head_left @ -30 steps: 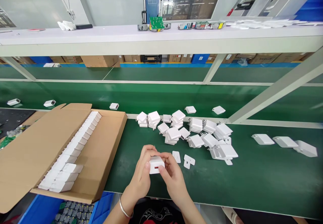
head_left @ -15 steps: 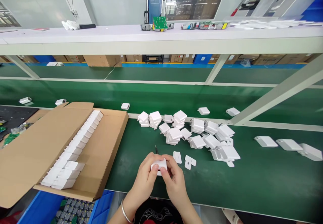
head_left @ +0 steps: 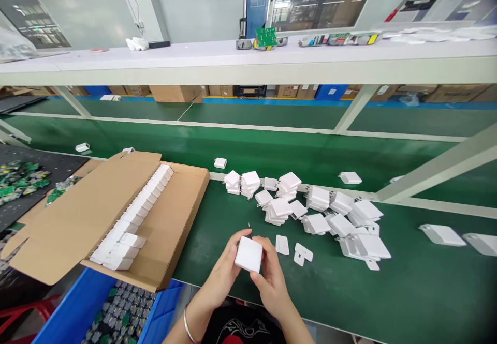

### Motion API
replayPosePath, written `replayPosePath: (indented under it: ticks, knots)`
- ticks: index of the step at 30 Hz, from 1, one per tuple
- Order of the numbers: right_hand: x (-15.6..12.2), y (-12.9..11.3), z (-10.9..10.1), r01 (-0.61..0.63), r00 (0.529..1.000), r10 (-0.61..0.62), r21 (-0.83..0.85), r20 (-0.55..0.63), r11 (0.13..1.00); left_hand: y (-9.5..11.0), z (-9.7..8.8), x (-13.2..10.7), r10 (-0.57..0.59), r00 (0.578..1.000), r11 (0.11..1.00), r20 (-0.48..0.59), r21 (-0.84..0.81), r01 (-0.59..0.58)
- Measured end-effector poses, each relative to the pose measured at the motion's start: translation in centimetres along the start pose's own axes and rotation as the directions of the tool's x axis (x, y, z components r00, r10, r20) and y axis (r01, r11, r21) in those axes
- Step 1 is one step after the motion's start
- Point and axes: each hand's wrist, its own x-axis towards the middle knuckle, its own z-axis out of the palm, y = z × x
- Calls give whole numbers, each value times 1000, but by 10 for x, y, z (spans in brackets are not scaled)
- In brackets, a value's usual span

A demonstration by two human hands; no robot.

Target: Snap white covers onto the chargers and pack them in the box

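A white charger housing (head_left: 249, 254) is held between my two hands over the green bench, its broad flat face turned up towards me. My left hand (head_left: 224, 270) grips its left side. On the right edge, the thumb and fingers of my right hand (head_left: 272, 281) close round it. Just beyond my fingers the dark tip of a thin tool (head_left: 250, 226) shows; the rest of it is hidden. Flat white cover plates (head_left: 282, 244) lie to the right of my hands. A loose pile of white chargers (head_left: 280, 208) spreads behind them.
At left an open cardboard box (head_left: 182, 220) holds a row of white chargers (head_left: 140, 210). Below it stands a blue bin (head_left: 87, 302) of small circuit parts. A white shelf (head_left: 248, 70) crosses above the bench, with a slanted post (head_left: 435, 165) at right. More chargers lie on the green belt (head_left: 272, 145).
The charger housing has turned in my hands so that its broad face now shows, and my fingers have shifted to its sides. My view has swung slightly left.
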Motion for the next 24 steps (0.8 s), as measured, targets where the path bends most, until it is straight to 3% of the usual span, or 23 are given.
replayPosePath:
  ticks: [3,6,10,13,15,16,18,19,21,24]
  knots:
    - [4,-7,-1,-1,997,1,-6,77,1000,3,1,-5,-6,997,981,75,-195,21]
    - [7,-15,-2,0,987,2,-17,158,1000,11,-4,-15,11,997,973,77,-229,7]
    - [6,-12,-6,-61,994,62,-20,91,998,35,-26,-32,85,996,993,-13,87,-84]
    - [0,3,-18,-140,989,137,-56,-52,989,64,-55,-44,203,971,899,-126,418,-133]
    - [-4,15,-31,-187,974,165,-140,-156,972,84,-80,-48,330,921,730,-205,674,-112]
    - [-7,21,-39,-214,963,174,-192,-206,958,93,-94,-49,397,888,580,-233,813,-46]
    - [-12,31,-56,-254,944,171,-287,-284,924,109,-124,-49,498,826,180,-264,963,199]
    - [-16,35,-65,-264,937,160,-330,-309,906,115,-139,-48,523,804,-15,-282,940,340]
    - [-22,41,-82,-273,930,128,-415,-344,868,123,-167,-46,546,770,-192,-330,845,499]
    - [-31,43,-104,-292,925,86,-550,-369,782,127,-196,-45,543,751,-307,-377,744,594]
